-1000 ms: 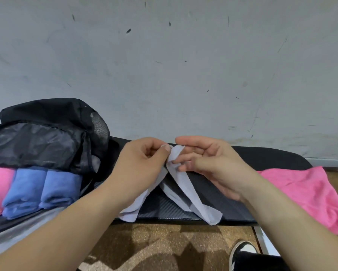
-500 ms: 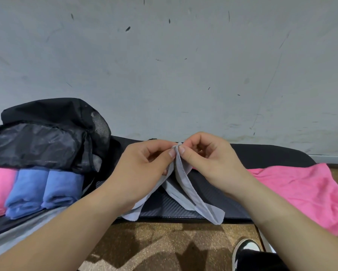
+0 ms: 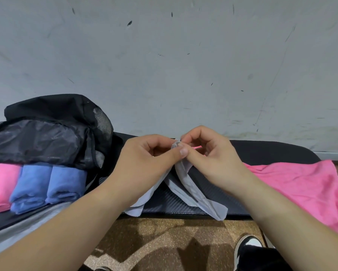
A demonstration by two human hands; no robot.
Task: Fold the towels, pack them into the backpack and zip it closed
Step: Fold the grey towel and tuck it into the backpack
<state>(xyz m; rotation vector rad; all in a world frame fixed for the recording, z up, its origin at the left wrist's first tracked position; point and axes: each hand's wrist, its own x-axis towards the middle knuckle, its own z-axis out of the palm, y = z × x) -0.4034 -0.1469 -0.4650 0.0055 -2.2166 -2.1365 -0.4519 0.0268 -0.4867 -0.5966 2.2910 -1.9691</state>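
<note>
Grey thin-fabric towel (image 3: 185,178) is pinched at its top between thumb and fingers of the left hand (image 3: 144,163) and the right hand (image 3: 213,159). The two hands touch above the middle of the black padded bench (image 3: 262,151). The towel's loose ends hang down to the bench's front edge. An unfolded pink terry towel (image 3: 301,186) lies at the right end. At the left end, two folded blue towels (image 3: 66,182) and a folded pink towel (image 3: 0,184) sit side by side under the raised flap of the black nylon backpack (image 3: 47,130).
</note>
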